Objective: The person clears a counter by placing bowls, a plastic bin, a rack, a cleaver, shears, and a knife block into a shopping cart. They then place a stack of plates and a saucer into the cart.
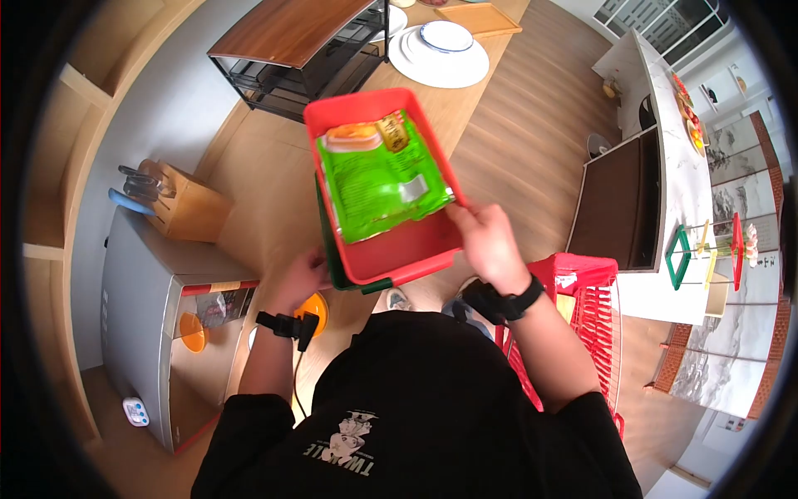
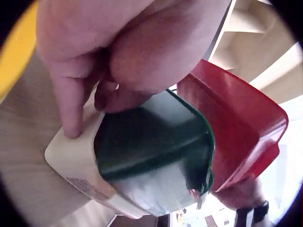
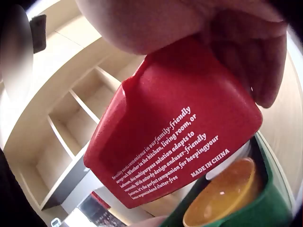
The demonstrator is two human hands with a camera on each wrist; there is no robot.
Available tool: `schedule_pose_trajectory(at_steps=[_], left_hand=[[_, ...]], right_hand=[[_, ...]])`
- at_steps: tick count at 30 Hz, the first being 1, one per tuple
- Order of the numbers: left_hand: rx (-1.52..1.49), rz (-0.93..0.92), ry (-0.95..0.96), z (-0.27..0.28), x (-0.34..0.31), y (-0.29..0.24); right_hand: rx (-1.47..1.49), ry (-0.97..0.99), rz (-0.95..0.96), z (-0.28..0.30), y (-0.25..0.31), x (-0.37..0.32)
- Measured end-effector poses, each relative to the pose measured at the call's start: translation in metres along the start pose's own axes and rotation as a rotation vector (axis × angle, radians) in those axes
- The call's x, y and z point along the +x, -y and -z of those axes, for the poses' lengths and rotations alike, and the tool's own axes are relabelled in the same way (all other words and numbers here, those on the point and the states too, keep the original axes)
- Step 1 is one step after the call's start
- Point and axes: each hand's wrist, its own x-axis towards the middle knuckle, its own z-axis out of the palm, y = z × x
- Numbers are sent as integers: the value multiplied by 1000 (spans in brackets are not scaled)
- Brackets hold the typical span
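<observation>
In the head view my right hand (image 1: 490,245) grips the side of a red plastic bin (image 1: 391,262), raised and tilted. A green food packet (image 1: 378,179) with a picture on its front lies inside. Printed white text shows on the red bin's underside (image 3: 175,142) in the right wrist view. My left hand (image 1: 301,279) is low beside a green bin (image 1: 332,249), mostly hidden under the red one. The left wrist view shows its fingers pinching at the green bin's edge (image 2: 156,163), against a cream bin (image 2: 75,156). An orange, glossy rounded piece (image 3: 222,194) shows within the green bin.
A wooden counter (image 1: 266,166) runs along the left, with a knife block (image 1: 191,204), a grey open-fronted appliance (image 1: 158,291), a black rack with a wooden top (image 1: 291,33) and stacked white plates (image 1: 440,62). A red shopping basket (image 1: 590,324) stands at right.
</observation>
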Motion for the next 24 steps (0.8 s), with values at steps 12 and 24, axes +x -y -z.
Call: schedule_pose_trajectory(at_steps=[12,24], left_hand=[[1123,-546,-224,-29,-3,-112],[592,-445,-400,41,-98,-112]], right_hand=[[317,-279,6,69,-72,-8],[513,-129,-61,87,-117,-26]])
